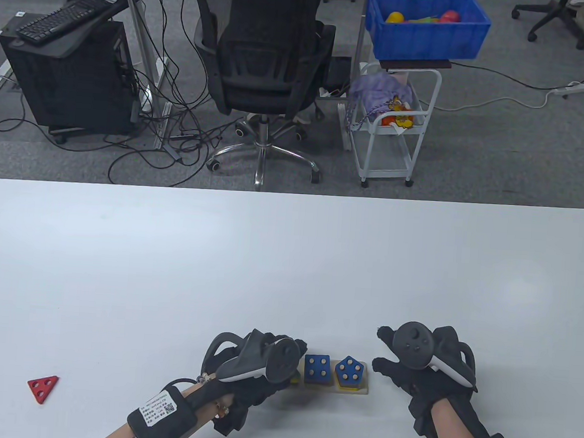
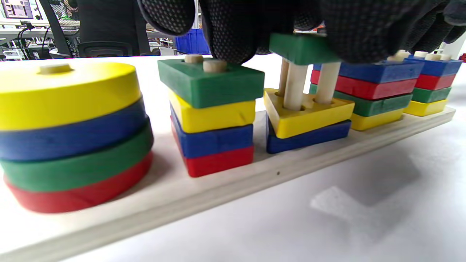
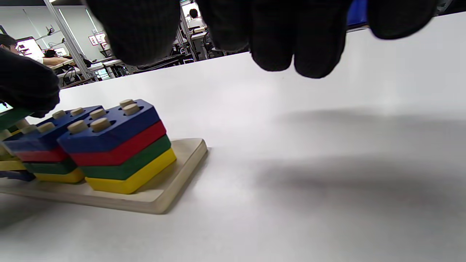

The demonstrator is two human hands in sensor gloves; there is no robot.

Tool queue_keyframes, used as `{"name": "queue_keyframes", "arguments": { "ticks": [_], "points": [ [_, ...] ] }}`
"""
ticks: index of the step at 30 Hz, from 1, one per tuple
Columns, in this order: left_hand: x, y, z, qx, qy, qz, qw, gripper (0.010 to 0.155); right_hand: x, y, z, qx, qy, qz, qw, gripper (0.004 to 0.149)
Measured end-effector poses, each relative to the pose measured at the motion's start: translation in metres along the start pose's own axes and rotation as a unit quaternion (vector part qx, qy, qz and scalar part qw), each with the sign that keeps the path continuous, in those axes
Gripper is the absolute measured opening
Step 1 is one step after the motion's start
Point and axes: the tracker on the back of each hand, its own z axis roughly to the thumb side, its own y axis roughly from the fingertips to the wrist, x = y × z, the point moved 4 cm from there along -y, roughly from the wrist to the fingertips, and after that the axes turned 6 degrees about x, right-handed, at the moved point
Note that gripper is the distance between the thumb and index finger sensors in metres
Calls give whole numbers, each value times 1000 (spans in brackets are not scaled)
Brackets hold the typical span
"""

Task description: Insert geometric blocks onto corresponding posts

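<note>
A wooden base board [image 2: 225,189] carries five stacks of coloured blocks on pegs. My left hand [image 1: 262,364] holds a green triangle block [image 2: 302,48] at the top of the three triangle pegs [image 2: 295,85], above a yellow triangle [image 2: 309,116] and a blue one. Its fingers [image 2: 233,32] also touch the green top block of the rectangle stack [image 2: 211,82]. The square stack [image 1: 317,370] and pentagon stack [image 1: 350,372] have blue tops. My right hand [image 1: 388,350] is open and empty to the right of the board [image 3: 164,196]. A red triangle block [image 1: 42,387] lies far left.
The round stack [image 2: 69,134] stands at the board's left end. The white table [image 1: 288,269] stretches away behind the board. Beyond its far edge stand an office chair [image 1: 263,62], a white cart [image 1: 393,126] and a blue bin [image 1: 425,23].
</note>
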Motion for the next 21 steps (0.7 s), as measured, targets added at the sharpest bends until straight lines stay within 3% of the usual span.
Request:
{"name": "queue_keyframes", "arguments": {
  "ticks": [16,21],
  "points": [
    [-1,-1,-5,6,4,2,1000,71,3,0,4,-4,4,6,1000,67],
    [-10,0,-1,7,-34,16,999,72,2,0,4,-5,2,4,1000,67]
  ]
}}
